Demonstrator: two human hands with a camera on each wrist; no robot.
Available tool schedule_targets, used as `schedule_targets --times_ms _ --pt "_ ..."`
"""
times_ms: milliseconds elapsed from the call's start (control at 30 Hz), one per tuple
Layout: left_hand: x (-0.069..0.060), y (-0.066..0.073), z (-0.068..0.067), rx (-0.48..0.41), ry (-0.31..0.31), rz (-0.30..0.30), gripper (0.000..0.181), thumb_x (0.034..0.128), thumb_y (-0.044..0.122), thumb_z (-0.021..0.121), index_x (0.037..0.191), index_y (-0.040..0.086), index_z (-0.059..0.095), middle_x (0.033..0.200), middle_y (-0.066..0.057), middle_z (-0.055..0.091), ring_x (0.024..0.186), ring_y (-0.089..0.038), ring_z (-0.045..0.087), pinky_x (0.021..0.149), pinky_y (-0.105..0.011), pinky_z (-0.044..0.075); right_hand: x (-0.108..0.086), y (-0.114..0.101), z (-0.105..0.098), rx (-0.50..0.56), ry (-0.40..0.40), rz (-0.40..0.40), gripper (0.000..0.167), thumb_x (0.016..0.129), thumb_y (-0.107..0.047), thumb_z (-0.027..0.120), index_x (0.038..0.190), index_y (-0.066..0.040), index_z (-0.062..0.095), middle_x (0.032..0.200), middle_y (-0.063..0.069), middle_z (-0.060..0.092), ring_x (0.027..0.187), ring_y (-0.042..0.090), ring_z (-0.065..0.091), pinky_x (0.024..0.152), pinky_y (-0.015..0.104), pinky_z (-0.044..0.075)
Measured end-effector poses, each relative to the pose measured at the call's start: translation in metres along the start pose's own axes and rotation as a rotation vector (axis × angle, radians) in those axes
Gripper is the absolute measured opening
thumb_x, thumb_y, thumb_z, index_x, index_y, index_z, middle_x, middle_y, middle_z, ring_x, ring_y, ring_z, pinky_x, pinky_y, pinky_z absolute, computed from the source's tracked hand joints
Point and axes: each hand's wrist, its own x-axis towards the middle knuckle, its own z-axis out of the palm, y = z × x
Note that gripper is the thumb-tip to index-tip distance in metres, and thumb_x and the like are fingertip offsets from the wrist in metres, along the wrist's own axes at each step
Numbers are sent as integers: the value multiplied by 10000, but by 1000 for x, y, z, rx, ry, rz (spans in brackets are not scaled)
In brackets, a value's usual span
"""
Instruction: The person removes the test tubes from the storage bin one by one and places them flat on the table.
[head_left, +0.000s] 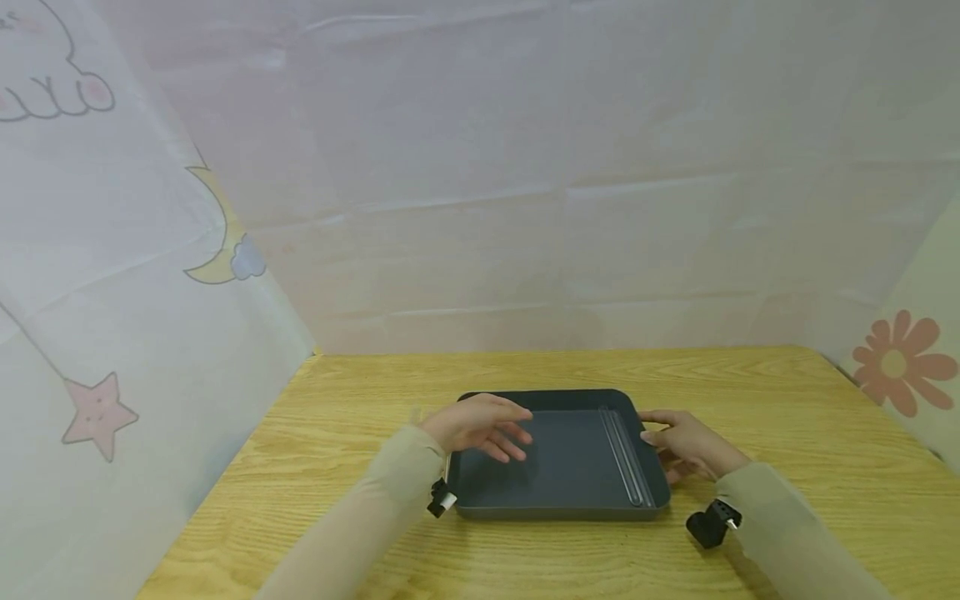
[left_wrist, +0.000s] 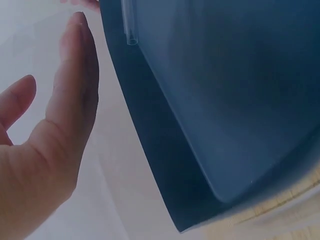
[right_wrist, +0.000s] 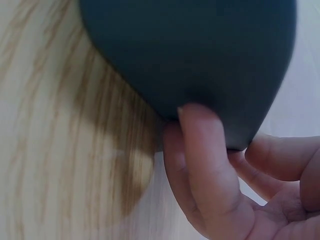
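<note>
A dark grey rectangular tray point(head_left: 555, 454) with raised walls sits on the wooden table. Clear thin tubes point(head_left: 624, 457) lie side by side along its right inner wall; one tube's end point(left_wrist: 131, 40) shows in the left wrist view. Over the tray's left part hovers my left hand point(head_left: 483, 425), fingers extended, holding nothing. My right hand point(head_left: 686, 443) holds the tray's right side, thumb at the rim. Close up in the right wrist view, bent fingers point(right_wrist: 205, 155) touch the outer wall near its lower edge.
The wooden table point(head_left: 375, 400) extends around the tray. Pale printed sheets point(head_left: 562, 167) hang behind the table and at both sides. Small black wrist cameras point(head_left: 708, 525) are strapped to the sleeves.
</note>
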Motion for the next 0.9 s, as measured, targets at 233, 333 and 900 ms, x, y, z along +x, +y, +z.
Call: schedule_targets --times_ms 233,333,900 --pt "7 1 4 -6 -24 8 438 1024 232 529 1388 -8 496 1031 -133 685 843 -252 702 726 -355 584 -1 0 1 16 -4 6 539 1029 -55 461 1493 89 230 944 148 673 735 265 666 582 423 583" --pt "9 1 5 -1 -21 5 430 1025 239 527 1385 7 500 1040 -129 682 857 -264 700 736 -362 583 -2 0 3 30 -6 8 540 1030 -51 457 1497 86 222 969 159 672 747 277 669 594 439 584" --pt "14 14 3 27 -21 3 455 1033 243 511 1419 5 464 1100 -154 666 867 -261 697 729 -348 582 0 -1 0 17 -10 15 542 1031 -59 457 1501 78 223 957 153 670 730 264 670 563 409 580"
